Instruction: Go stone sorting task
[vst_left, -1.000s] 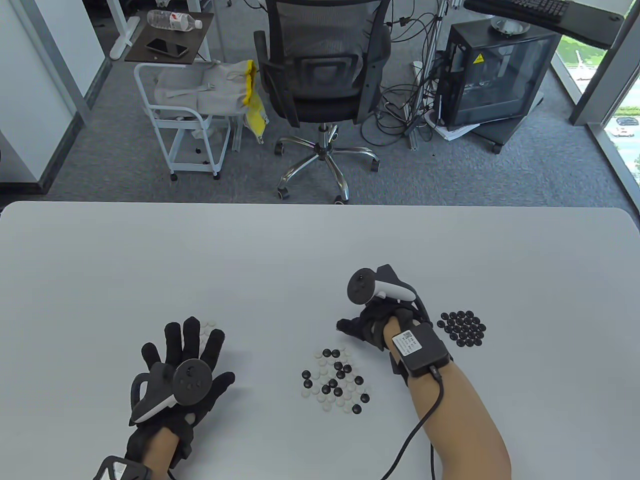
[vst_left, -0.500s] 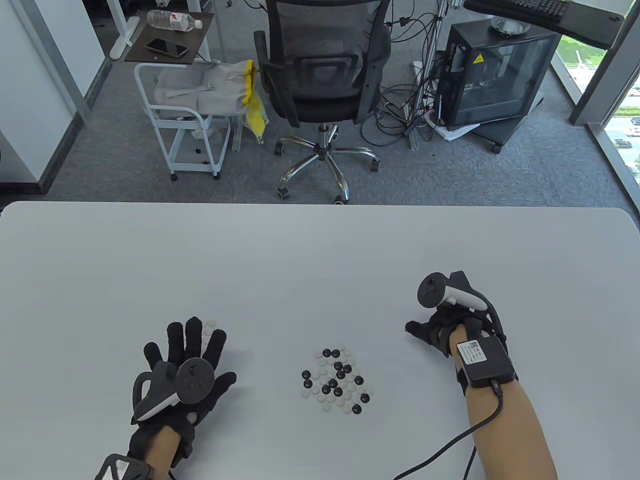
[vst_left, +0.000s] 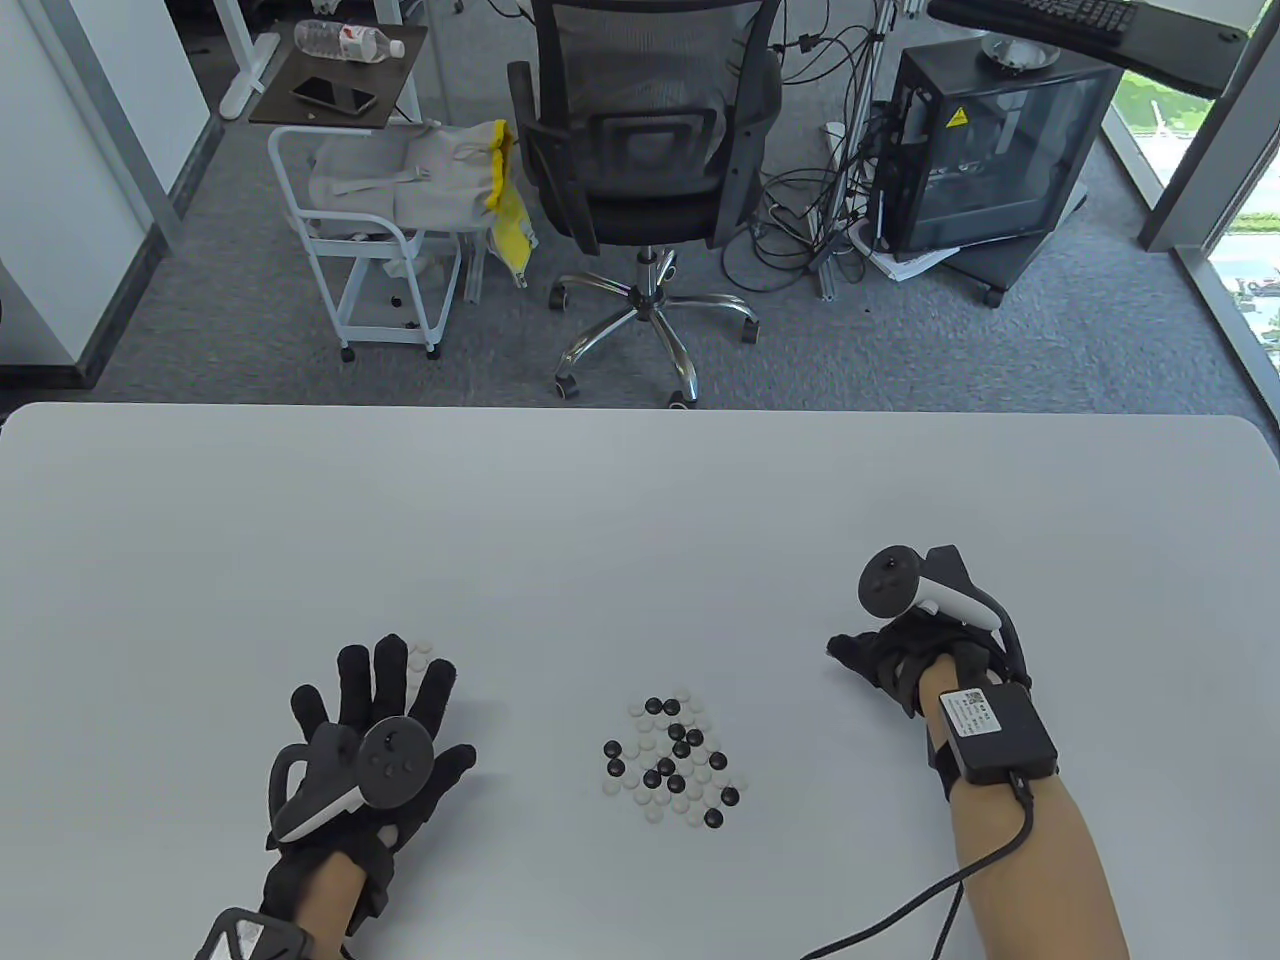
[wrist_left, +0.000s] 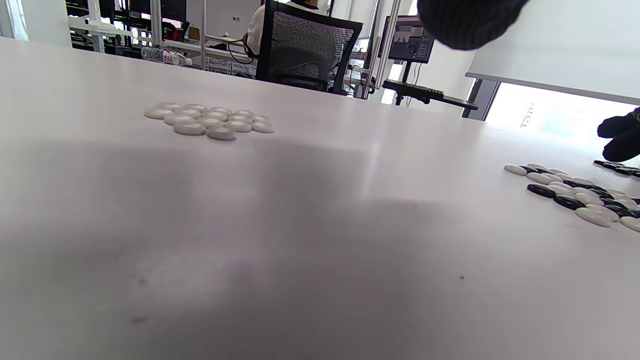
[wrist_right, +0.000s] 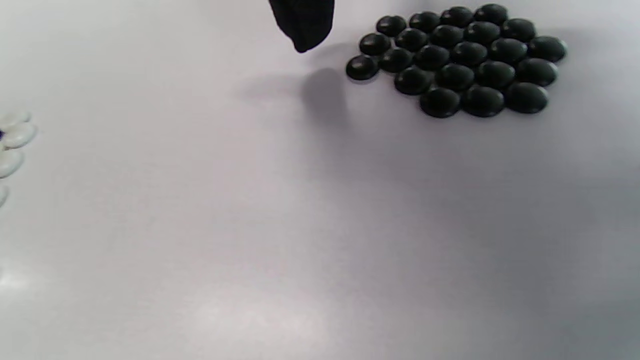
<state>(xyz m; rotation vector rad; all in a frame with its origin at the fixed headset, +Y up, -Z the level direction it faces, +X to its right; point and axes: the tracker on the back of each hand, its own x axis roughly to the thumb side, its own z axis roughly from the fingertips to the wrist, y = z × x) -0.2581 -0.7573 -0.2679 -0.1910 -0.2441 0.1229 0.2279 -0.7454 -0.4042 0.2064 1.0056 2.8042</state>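
Stones (vst_left: 668, 760) bear no writing; left hand (vst_left: 365, 745) fingers spread flat, right hand (vst_left: 900, 655) fingers curled, empty.

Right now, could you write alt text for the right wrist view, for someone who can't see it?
A tight cluster of black Go stones lies on a white table, upper right. One black-gloved fingertip of the right hand hangs in from the top edge just left of the cluster, holding nothing visible. A few white stones peek in at the left edge.
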